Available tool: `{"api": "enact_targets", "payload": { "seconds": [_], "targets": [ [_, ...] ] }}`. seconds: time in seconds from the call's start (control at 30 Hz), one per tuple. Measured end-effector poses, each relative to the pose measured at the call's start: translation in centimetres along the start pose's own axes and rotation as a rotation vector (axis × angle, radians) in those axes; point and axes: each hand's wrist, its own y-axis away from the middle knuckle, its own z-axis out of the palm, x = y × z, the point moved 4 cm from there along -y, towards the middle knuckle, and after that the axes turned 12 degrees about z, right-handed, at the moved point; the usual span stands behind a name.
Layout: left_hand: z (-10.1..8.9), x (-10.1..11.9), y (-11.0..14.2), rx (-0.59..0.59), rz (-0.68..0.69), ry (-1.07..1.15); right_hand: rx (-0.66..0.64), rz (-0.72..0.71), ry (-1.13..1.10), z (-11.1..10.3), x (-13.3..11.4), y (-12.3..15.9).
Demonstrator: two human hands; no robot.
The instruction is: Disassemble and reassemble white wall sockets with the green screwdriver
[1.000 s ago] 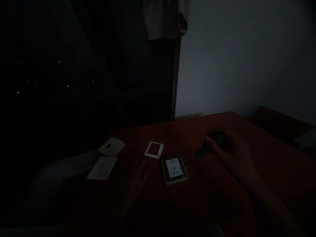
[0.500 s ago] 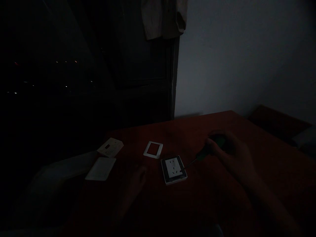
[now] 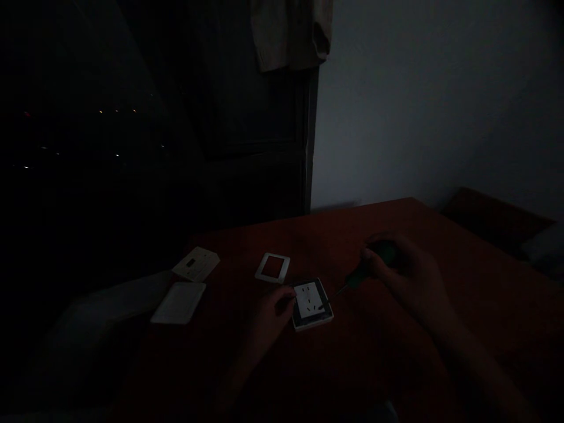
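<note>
A wall socket (image 3: 309,299) with a white face and a dark surround lies face up on the reddish table. My left hand (image 3: 274,310) is at its left edge, thumb and fingertips pinched together. The dark hides what, if anything, is between them. Right of the socket, my right hand (image 3: 408,273) is closed around the green handle of a screwdriver (image 3: 356,276). Its thin shaft points down and left toward the socket's right side. I cannot tell whether the tip touches. A white square frame (image 3: 263,271) lies just behind the socket.
At the table's left lie a white plate (image 3: 178,303) and a pale box-like part (image 3: 196,264) with a dark slot. The reddish table (image 3: 352,229) runs back to a grey wall (image 3: 418,106). A cloth (image 3: 291,35) hangs by a dark window. The room is very dim.
My left hand has moved right and up from the table to the socket's left edge. My right hand has drawn the screwdriver slightly left and up.
</note>
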Motion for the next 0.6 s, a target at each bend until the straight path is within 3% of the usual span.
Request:
{"api": "enact_targets", "payload": {
  "seconds": [0.33,0.6],
  "targets": [
    [0.6,-0.5,0.3,-0.044,0.151,-0.176,-0.01,0.0,0.004,0.2,-0.1,0.1],
    [0.3,0.5,0.1,-0.063,0.132,-0.192,-0.048,-0.068,0.031,1.1,-1.0,0.2]
  ]
}}
